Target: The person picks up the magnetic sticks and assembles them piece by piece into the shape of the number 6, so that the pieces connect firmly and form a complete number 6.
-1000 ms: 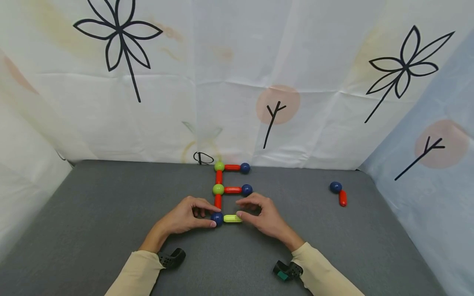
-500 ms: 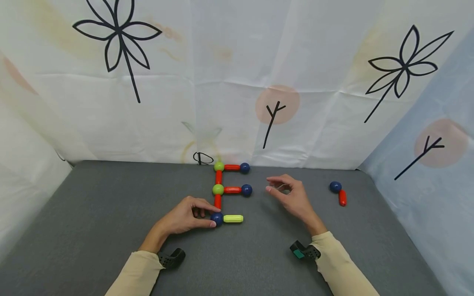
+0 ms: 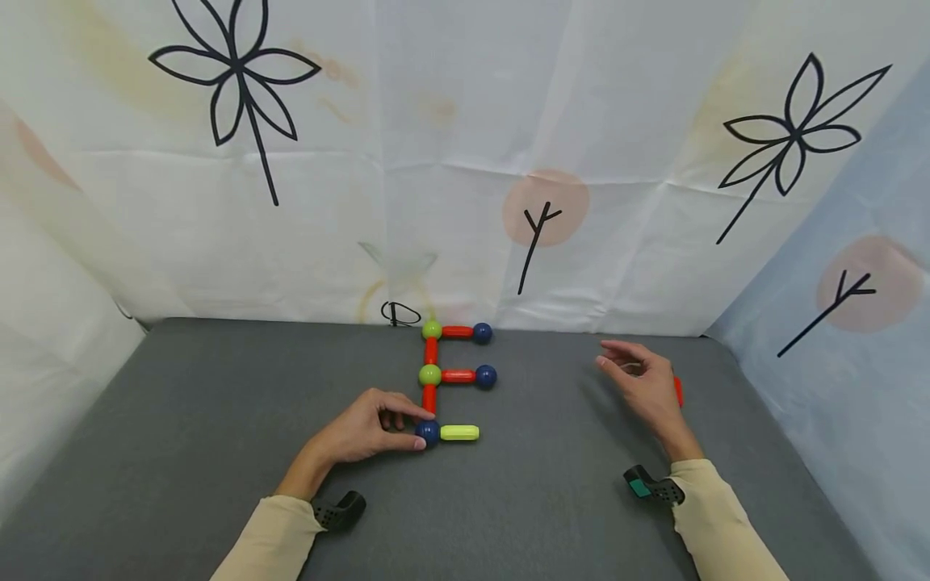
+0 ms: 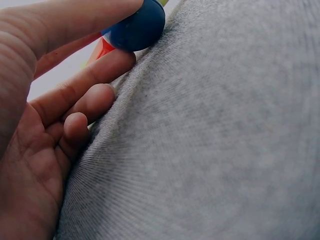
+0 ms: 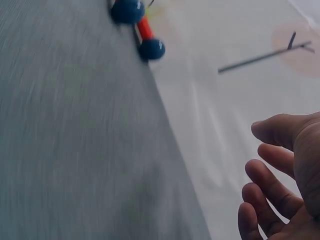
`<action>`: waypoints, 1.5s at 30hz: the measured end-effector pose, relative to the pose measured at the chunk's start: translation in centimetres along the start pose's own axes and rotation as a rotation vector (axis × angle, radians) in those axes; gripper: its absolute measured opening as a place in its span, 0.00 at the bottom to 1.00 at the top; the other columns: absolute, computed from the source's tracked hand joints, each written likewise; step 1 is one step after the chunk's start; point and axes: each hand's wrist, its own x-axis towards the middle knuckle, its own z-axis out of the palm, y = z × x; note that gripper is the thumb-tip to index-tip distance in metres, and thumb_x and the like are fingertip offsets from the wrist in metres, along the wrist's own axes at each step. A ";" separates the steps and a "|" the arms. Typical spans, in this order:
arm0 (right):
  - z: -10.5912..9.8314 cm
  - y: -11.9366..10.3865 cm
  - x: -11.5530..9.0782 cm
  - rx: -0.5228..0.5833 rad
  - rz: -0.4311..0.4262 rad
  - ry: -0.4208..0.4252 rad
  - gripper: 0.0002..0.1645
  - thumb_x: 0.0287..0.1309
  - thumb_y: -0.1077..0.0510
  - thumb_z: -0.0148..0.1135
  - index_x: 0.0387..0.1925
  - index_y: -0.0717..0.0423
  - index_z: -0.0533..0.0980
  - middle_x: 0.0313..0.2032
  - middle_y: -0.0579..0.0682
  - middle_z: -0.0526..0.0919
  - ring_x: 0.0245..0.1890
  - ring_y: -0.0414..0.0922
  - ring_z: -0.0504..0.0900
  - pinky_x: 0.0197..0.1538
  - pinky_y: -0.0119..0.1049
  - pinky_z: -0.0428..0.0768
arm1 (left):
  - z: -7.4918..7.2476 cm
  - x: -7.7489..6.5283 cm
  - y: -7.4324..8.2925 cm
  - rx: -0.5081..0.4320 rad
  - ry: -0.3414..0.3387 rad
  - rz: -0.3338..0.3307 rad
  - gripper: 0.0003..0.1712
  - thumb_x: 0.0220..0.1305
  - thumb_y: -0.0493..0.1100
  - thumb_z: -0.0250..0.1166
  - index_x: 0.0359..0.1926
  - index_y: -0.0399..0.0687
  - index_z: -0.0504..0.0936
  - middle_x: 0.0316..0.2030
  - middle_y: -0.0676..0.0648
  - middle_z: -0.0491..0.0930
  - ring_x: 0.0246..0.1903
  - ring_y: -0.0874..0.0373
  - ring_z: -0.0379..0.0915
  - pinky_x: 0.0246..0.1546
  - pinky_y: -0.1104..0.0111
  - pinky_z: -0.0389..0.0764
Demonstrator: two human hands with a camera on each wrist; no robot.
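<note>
Between thumb and fingers my left hand (image 3: 370,432) pinches a dark blue ball (image 3: 429,433) at the near left corner of a ball-and-rod figure on the mat. A yellow-green rod (image 3: 460,433) extends right from that ball. Red rods (image 3: 432,351) link it upward to two green balls (image 3: 430,374), and each green ball has a red rod and a blue ball (image 3: 485,376) to its right. My right hand (image 3: 647,387) is raised over the right side, fingers loosely bent around nothing. Behind it a loose red rod (image 3: 679,391) shows partly; the loose blue ball there is hidden.
A grey mat (image 3: 508,516) covers the table. White cloth with plant drawings (image 3: 465,161) hangs behind it, and a bluish cloth (image 3: 835,387) stands along the right side. Each wrist wears a black band (image 3: 340,511).
My right hand has let go of the yellow-green rod and moved right, to the loose red rod and blue ball. The left hand stays on its blue ball.
</note>
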 end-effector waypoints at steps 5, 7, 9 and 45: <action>-2.1 1.6 -0.7 -0.061 0.019 0.088 0.18 0.63 0.64 0.69 0.54 0.65 0.82 0.43 0.61 0.84 0.38 0.27 0.76 0.42 0.19 0.72 | 0.0 0.0 -0.1 -0.006 -0.001 0.009 0.19 0.58 0.46 0.78 0.52 0.54 0.90 0.35 0.52 0.83 0.30 0.58 0.71 0.32 0.69 0.72; -2.9 2.0 -1.0 -0.088 0.053 0.135 0.17 0.63 0.63 0.69 0.53 0.65 0.82 0.43 0.60 0.82 0.38 0.27 0.75 0.42 0.18 0.72 | 0.0 0.0 -0.1 -0.008 -0.002 0.014 0.19 0.58 0.46 0.77 0.52 0.53 0.90 0.35 0.52 0.82 0.30 0.58 0.71 0.32 0.69 0.72; -3.7 2.5 -1.3 -0.128 0.101 0.185 0.18 0.63 0.63 0.69 0.53 0.65 0.82 0.44 0.60 0.81 0.38 0.27 0.74 0.42 0.18 0.70 | 0.0 0.0 -0.2 -0.008 -0.003 0.019 0.19 0.58 0.46 0.77 0.52 0.53 0.90 0.35 0.52 0.82 0.30 0.59 0.70 0.32 0.69 0.72; -3.8 2.9 -3.0 -0.440 0.412 0.103 0.22 0.66 0.51 0.64 0.51 0.65 0.83 0.32 0.56 0.84 0.26 0.46 0.75 0.27 0.36 0.67 | 0.0 0.0 0.0 0.005 0.001 0.008 0.19 0.58 0.47 0.78 0.51 0.55 0.90 0.33 0.53 0.82 0.30 0.58 0.71 0.32 0.69 0.72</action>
